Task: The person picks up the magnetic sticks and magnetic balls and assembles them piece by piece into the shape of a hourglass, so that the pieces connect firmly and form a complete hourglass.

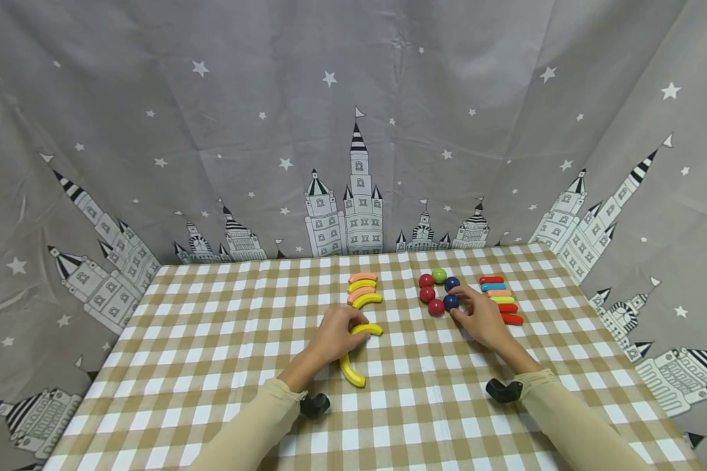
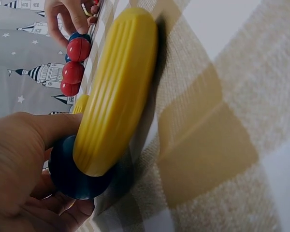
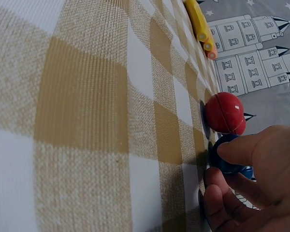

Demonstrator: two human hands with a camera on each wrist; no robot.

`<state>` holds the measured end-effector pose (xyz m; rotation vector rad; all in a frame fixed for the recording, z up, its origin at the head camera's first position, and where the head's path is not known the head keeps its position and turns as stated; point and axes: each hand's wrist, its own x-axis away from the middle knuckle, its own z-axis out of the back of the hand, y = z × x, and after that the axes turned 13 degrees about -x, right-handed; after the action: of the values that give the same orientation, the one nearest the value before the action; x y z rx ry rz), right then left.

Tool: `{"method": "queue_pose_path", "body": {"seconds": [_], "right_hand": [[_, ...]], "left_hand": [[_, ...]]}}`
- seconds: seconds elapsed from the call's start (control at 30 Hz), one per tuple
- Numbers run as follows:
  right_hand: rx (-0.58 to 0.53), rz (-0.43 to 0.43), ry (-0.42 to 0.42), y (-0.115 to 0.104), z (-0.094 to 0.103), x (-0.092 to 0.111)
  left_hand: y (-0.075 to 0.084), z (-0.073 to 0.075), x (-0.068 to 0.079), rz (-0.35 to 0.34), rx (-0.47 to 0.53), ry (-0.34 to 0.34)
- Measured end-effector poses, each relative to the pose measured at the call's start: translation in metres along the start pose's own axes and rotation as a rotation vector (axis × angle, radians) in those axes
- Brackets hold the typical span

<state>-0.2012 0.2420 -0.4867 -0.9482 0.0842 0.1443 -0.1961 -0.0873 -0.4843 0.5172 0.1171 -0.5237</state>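
My left hand [image 1: 337, 332] is low over the cloth at the middle, its fingers curled round a dark blue ball [image 2: 67, 174]. Right in front of that ball, overlapping it in the left wrist view, is a yellow curved, banana-like piece [image 2: 117, 92]. Another yellow curved piece [image 1: 351, 371] lies just nearer to me. Over on the right, my right hand [image 1: 484, 319] has thumb and fingers on a blue ball [image 3: 225, 153], pinching it. This ball belongs to a ring with red balls [image 1: 427, 294], a green ball [image 1: 438, 276] and a second blue ball [image 1: 452, 283].
Beyond my left hand, yellow and pink curved pieces [image 1: 362, 288] lie in a column. Right of the ring is a row of coloured sticks [image 1: 501, 299] in red, blue, pink and yellow-green. A checked cloth [image 1: 212, 366] covers the table; a grey castle-print curtain [image 1: 259, 131] hangs behind.
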Motion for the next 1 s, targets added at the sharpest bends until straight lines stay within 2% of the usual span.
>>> {"method": "queue_pose_path", "body": {"seconds": [0.2, 0.43, 0.57, 1.0], "right_hand": [[-0.006, -0.007, -0.003, -0.002, 0.001, 0.001], [0.014, 0.062, -0.006, -0.002, 0.004, 0.006], [0.027, 0.086, 0.001, -0.003, 0.007, 0.011], [-0.014, 0.039, -0.032, -0.018, 0.008, 0.026]], "left_hand": [[-0.003, -0.001, 0.002, 0.003, -0.008, 0.027], [-0.006, 0.000, 0.005, 0.071, 0.009, 0.045], [-0.007, 0.002, 0.007, 0.087, 0.008, 0.052], [-0.011, 0.000, 0.009, 0.095, 0.040, 0.088]]}}
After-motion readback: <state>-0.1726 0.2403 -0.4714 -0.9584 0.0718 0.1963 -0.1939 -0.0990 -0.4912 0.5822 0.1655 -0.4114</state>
